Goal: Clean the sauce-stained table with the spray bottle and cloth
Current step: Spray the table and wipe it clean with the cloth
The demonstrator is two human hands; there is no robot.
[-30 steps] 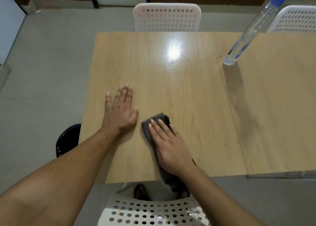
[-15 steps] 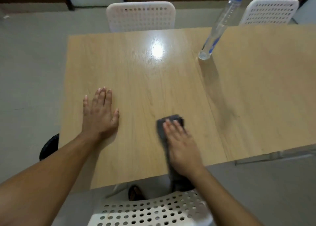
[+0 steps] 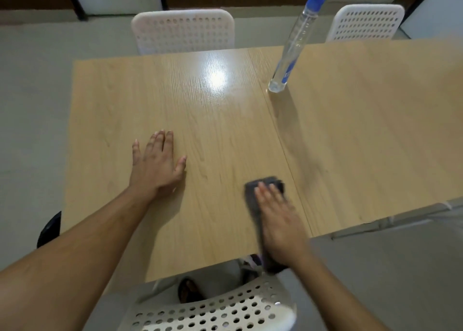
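A light wooden table (image 3: 213, 120) fills the middle of the view, and no sauce stain shows on it. My right hand (image 3: 280, 220) presses flat on a dark grey cloth (image 3: 253, 193) near the table's front edge, fingers straight; the cloth's tail hangs over the edge. My left hand (image 3: 156, 164) lies flat on the wood to the left, fingers spread. A clear spray bottle (image 3: 293, 47) with a blue top stands at the far right of this table, by the seam.
A second wooden table (image 3: 375, 130) joins on the right. White perforated chairs stand at the far side (image 3: 183, 32), far right (image 3: 365, 22) and just below me (image 3: 213, 310). A black object (image 3: 48, 229) sits on the floor at the left.
My right hand has slid the cloth to the right along the front of the table, away from the left hand. The left hand has stayed flat in place.
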